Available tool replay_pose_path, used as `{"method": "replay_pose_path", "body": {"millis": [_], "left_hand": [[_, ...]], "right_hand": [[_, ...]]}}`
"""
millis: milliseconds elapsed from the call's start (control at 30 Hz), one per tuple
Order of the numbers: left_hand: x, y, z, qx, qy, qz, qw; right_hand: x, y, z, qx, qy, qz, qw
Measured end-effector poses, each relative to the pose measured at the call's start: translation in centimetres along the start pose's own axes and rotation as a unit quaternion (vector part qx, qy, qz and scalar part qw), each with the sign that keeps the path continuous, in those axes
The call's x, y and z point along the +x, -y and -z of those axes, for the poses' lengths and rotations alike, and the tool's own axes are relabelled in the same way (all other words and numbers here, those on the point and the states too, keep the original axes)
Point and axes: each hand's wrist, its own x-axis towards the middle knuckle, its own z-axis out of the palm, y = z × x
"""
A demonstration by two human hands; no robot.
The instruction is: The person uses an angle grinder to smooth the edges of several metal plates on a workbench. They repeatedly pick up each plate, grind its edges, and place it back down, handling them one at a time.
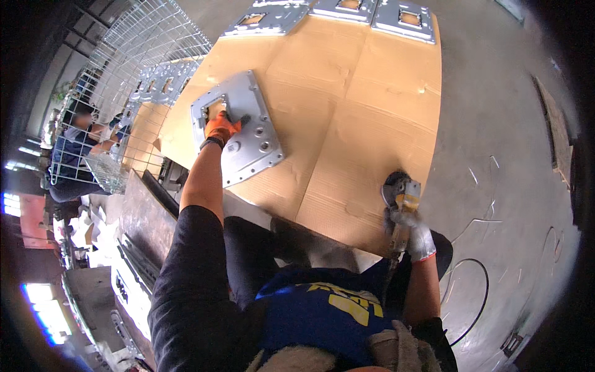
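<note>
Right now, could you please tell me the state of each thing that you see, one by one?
Metal plate: lying on the cardboard, cutout side under the left hand
Left hand: orange-gloved, touching the plate
Grinder: held, apart from the plate; running or not, cannot tell
Right hand: white-gloved, closed around the grinder
Cardboard: spread out, creased
Three far plates: side by side
Black cord: curved on the floor

Single head view, wide fisheye, upright. Worn at head height, looks steeply down past own shirt (282, 319); left hand (221, 129) and right hand (416, 234) at close range, cardboard (322, 142) mid-frame. Wire cage (162, 31) farther off left, floor (489, 118) right. Rim bends, corners dark.
</note>
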Motion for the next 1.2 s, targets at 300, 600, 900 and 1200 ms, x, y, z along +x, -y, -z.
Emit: {"method": "replay_pose_path", "body": {"millis": [300,600,900,1200], "left_hand": [[-13.9,-10.6,0.3,-0.213,0.069,-0.094,0.97],[-30.6,-16.6,0.9,-0.372,0.154,-0.302,0.864],[-36.5,-16.5,-2.0,-0.671,0.391,-0.303,0.551],[-37.8,-16.7,3.5,-0.828,0.405,0.043,0.385]], "right_hand": [[0.1,-1.4,1.4,0.062,-0.029,0.056,0.996],[-3.6,0.6,-3.6,0.041,-0.002,0.053,0.998],[-3.4,4.6,-12.2,-0.226,0.07,-0.001,0.972],[3.4,3.9,-16.4,-0.262,0.2,-0.164,0.93]]}}
